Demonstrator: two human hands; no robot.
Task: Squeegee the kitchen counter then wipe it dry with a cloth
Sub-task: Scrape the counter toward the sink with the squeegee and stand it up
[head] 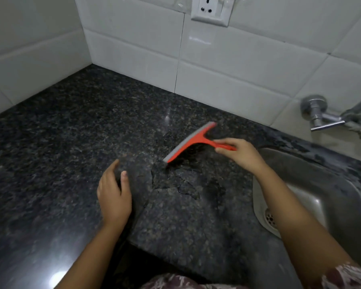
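Your right hand [241,154] pinches the red squeegee [193,141] handle, blade edge on the wet worktop [71,130]; left hand [114,193] fingers loosely spread, holding nothing

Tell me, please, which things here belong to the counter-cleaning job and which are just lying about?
Job: red squeegee, held by the right hand; wet granite counter; left hand, free. No cloth in view.
Just there: sink, wall tap, wall socket.

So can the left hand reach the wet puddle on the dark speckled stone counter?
Probably yes: the open left hand is just beside the wet puddle, with only bare counter between them.
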